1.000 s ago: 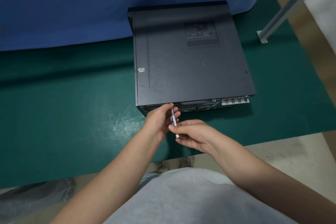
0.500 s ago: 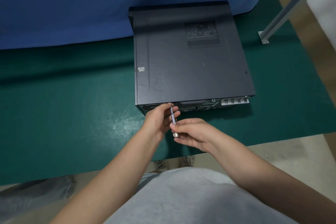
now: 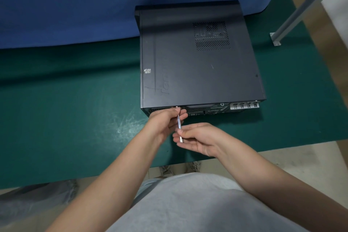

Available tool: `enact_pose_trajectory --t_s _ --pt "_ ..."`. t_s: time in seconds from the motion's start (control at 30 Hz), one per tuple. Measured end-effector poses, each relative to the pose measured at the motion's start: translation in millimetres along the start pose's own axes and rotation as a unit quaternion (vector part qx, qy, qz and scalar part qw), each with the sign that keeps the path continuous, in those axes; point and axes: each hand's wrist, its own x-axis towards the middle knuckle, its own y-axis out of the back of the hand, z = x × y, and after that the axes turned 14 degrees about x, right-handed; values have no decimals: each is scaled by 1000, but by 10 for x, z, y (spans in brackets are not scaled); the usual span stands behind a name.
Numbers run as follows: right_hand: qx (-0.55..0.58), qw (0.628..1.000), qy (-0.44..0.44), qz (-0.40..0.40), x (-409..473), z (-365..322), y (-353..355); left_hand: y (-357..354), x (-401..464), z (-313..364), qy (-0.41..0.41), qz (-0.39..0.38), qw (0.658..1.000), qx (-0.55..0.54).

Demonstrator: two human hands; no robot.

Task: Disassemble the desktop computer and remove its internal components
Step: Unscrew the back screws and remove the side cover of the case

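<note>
A black desktop computer case (image 3: 199,58) lies flat on the green mat (image 3: 75,109), closed side panel up, rear ports facing me. A slim silver screwdriver (image 3: 179,123) points at a screw (image 3: 176,107) on the rear top edge, left of centre. My left hand (image 3: 165,121) pinches the shaft near its tip, against the rear panel. My right hand (image 3: 197,137) holds the lower end of the screwdriver between its fingertips. The tip's contact with the screw is partly hidden by my fingers.
A blue cloth (image 3: 75,2) hangs behind the case. A grey metal post (image 3: 305,5) slants to a foot at the mat's right. The mat's front edge (image 3: 282,147) runs close under my wrists, with pale floor below.
Both hands stay at the same screw. My right hand's fingers have shifted on the screwdriver's end and the hand sits a little higher. The case has not moved.
</note>
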Motion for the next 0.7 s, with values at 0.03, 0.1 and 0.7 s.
enact_pose_trajectory --t_s 0.03,0.1,0.7 --pt "-6 1000 4 8 7 7 -14 -4 4 5 -1 1 1000 -3" --pt "-15 1000 11 23 17 20 -37 -12 0 15 -2 -1 1000 -9" --pt "-61 995 52 56 39 62 -57 132 -36 85 65 -118 991 -17"
